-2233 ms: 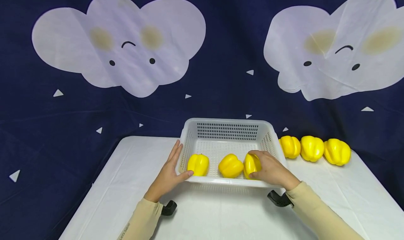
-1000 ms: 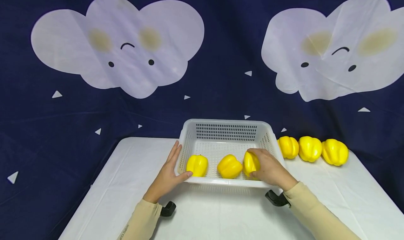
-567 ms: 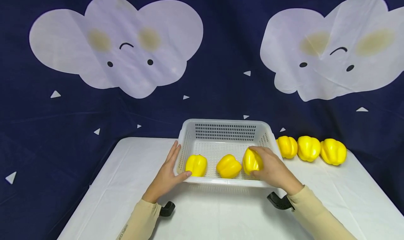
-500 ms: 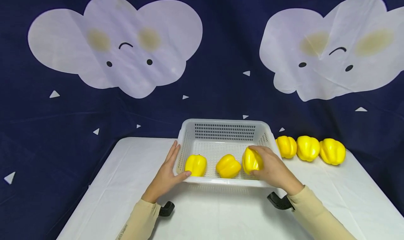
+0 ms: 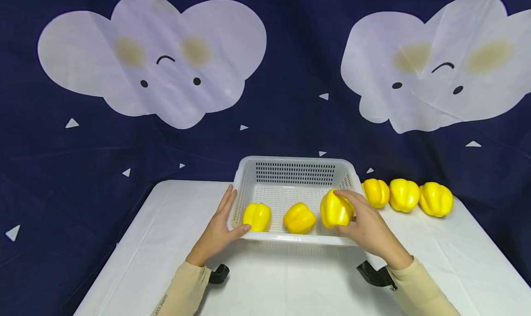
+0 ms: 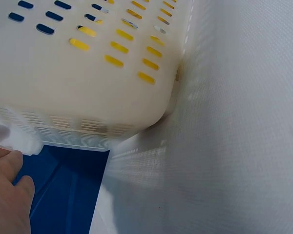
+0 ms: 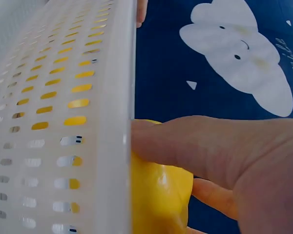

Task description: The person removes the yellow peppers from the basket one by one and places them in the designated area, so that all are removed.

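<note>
In the head view, a white slotted plastic basket (image 5: 295, 168) stands on the table. My left hand (image 5: 215, 235) rests at its front left corner, fingers straight along the outer side and thumb over the front rim. My right hand (image 5: 369, 223) grips a yellow bell pepper (image 5: 335, 209) between thumb and fingers, over the basket's front right part. Two more yellow peppers lie inside: one at the left (image 5: 257, 217) and one in the middle (image 5: 299, 218). The right wrist view has the gripped pepper (image 7: 161, 195) just past the basket's rim (image 7: 119, 97), partly hidden by the thumb.
Three yellow peppers stand in a row right of the basket: a near one (image 5: 375, 193), a middle one (image 5: 404, 195) and an outer one (image 5: 436, 199). A white cloth covers the table (image 5: 286, 283). Behind hangs a dark blue curtain (image 5: 298, 85) with clouds.
My right hand has lifted its pepper from the basket floor and moved it slightly up and to the right. The left hand and the other peppers stay put; the view shifts slightly.
</note>
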Demonstrator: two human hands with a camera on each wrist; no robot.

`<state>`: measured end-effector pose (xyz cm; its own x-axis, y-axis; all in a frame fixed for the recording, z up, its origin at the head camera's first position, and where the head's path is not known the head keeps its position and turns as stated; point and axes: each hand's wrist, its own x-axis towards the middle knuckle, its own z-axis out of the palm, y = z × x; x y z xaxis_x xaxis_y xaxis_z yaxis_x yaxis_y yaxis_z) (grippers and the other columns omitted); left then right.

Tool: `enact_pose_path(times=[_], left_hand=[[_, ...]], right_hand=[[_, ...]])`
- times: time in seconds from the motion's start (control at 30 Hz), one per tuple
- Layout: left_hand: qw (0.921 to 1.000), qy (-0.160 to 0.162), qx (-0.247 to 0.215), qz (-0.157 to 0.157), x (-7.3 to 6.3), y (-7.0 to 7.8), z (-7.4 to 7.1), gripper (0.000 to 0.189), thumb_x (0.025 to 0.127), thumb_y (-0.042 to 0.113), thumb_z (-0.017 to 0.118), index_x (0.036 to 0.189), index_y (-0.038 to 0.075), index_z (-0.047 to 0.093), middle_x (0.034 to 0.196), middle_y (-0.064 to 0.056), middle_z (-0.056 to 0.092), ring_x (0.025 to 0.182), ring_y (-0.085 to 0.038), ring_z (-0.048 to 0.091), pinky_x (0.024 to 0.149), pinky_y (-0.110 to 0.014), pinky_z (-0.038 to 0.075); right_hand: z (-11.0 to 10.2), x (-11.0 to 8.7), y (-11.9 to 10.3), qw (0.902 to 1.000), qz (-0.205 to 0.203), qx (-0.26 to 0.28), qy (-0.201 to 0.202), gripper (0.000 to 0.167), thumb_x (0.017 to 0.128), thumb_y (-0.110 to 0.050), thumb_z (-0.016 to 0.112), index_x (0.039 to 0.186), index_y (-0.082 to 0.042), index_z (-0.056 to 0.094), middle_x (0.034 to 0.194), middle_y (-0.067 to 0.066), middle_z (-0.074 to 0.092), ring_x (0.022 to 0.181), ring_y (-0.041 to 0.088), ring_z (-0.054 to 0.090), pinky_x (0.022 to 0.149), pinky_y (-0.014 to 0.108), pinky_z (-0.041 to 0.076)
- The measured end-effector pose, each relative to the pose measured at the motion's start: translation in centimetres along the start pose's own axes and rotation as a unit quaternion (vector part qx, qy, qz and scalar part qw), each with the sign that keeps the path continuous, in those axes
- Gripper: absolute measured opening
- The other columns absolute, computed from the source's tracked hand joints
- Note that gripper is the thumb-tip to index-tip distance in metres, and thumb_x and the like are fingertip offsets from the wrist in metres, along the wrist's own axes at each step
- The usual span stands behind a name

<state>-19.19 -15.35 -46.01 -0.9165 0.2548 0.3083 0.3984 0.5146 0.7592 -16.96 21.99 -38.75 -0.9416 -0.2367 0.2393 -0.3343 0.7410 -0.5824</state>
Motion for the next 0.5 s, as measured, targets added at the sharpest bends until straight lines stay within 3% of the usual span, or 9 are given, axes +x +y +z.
enact_pose_path(times=[0.17, 0.5], left_hand=[[1.0000, -0.003, -0.002, -0.006, 0.0, 0.0, 0.0, 0.100, 0.085, 0.033, 0.079, 0.161, 0.007, 0.019, 0.169, 0.000, 0.003, 0.153, -0.033, 0.012, 0.115, -0.064, 0.020], [0.9999, -0.003, -0.004, -0.013, 0.0, 0.2, 0.0, 0.100, 0.084, 0.034, 0.079, 0.161, 0.007, 0.020, 0.169, 0.002, 0.003, 0.153, -0.032, 0.012, 0.115, -0.063, 0.020]], right_hand=[[-0.2, -0.5, 0.0, 0.9998, -0.011, 0.014, 0.013, 0.081, 0.073, -0.008, 0.088, 0.145, -0.006, 0.049, 0.151, 0.020, 0.042, 0.132, 0.042, 0.047, 0.086, 0.048, 0.057], [-1.1, -1.7, 0.1, 0.9989, -0.015, 0.018, 0.041, 0.082, 0.073, -0.007, 0.088, 0.145, -0.010, 0.049, 0.153, 0.019, 0.040, 0.131, 0.039, 0.048, 0.086, 0.048, 0.057]])
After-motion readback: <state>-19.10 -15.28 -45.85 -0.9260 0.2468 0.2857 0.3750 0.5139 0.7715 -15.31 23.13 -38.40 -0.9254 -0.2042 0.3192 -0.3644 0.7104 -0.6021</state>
